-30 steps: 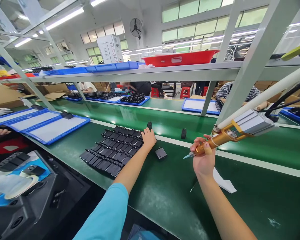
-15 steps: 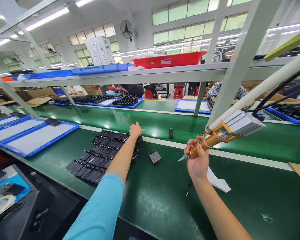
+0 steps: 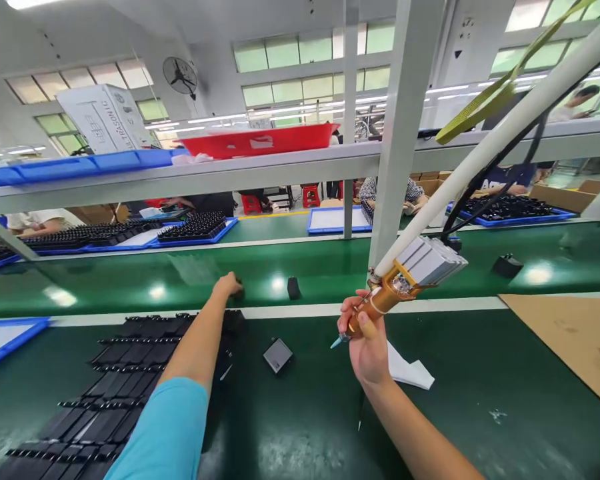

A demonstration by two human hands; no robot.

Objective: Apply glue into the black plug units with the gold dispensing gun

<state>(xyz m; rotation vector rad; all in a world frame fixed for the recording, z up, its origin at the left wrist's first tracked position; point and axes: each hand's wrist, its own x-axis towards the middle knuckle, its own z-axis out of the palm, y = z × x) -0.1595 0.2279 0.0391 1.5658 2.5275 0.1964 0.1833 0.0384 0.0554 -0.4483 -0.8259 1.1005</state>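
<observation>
My left hand [image 3: 225, 286] reaches out over the green conveyor belt. Its fingers are closed on a small black power adapter [image 3: 239, 292], mostly hidden behind them. In my right hand [image 3: 369, 333] is a gold-coloured dispensing gun [image 3: 380, 304] with a blue nozzle tip [image 3: 336, 343] pointing down left, above the green bench. One black adapter [image 3: 293, 288] stands on the belt between my hands. An open-faced adapter case [image 3: 278, 355] with a grey top lies on the bench nearer me. Rows of black adapter cases [image 3: 115, 383] lie beneath and left of my left forearm.
A white paper piece [image 3: 411, 369] lies behind my right wrist, and cardboard [image 3: 565, 333] covers the bench's right side. An upright post [image 3: 397, 133] and shelf with a red tray [image 3: 260, 141] stand ahead. Another adapter [image 3: 507, 266] sits on the belt. People work across it.
My view has turned right and come closer to the bench. My left hand has moved farther out, from the bench edge onto the belt. My right hand still holds the dispensing gun.
</observation>
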